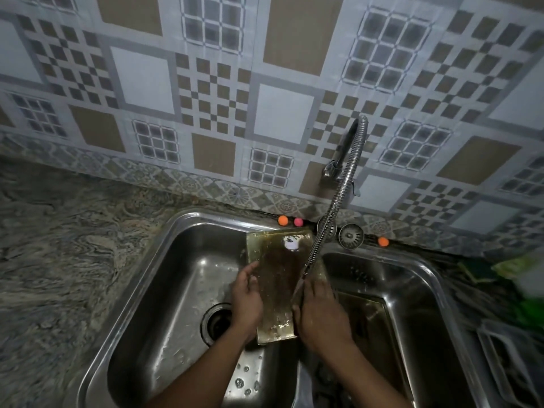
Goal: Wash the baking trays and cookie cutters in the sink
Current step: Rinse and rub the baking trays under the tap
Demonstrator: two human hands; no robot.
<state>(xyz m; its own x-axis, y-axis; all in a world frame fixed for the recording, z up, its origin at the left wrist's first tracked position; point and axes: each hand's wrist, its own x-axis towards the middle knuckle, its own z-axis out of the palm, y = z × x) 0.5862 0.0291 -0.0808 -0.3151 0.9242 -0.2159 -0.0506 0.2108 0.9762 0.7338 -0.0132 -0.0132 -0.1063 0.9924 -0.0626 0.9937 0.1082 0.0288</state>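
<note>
A rectangular golden-brown baking tray (278, 278) is held tilted over the divider of a steel double sink (164, 290), its far end toward the wall. My left hand (245, 298) grips its left edge, thumb on the inner face. My right hand (319, 313) holds the right edge near the front corner. Water runs from the flexible faucet hose (329, 222) onto the tray's right side. A second tray (368, 322) lies in the right basin. No cookie cutters are visible.
The left basin's drain (216, 322) is open, with wet drops around it. Two sink strainers (351, 235) and small orange and pink balls (283, 220) sit on the back ledge. A green sponge (477, 267) and a wire rack (512, 357) are at the right.
</note>
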